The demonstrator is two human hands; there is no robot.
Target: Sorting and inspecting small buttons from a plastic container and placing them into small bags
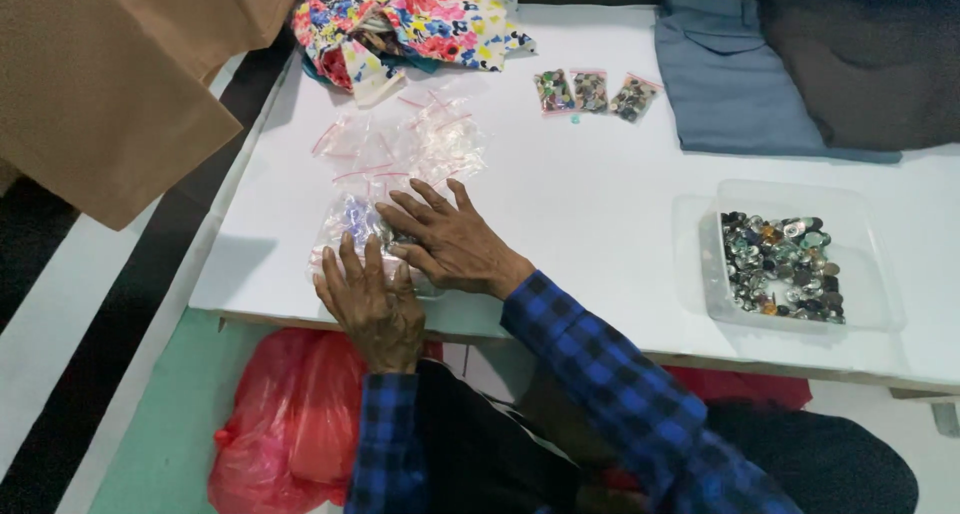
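My left hand and my right hand lie flat, fingers spread, on a clear plastic bag of small blue and white pieces at the near left edge of the white table. The right hand partly overlaps the left. Just beyond the bag sits a loose pile of empty clear zip bags with red strips. Both sleeves are blue-and-black checked.
Three small filled bags of buttons lie at the back centre. A clear plastic tray of mixed buttons stands at the right. Floral cloth, folded blue cloth and dark cloth line the back. A red plastic bag sits below the table.
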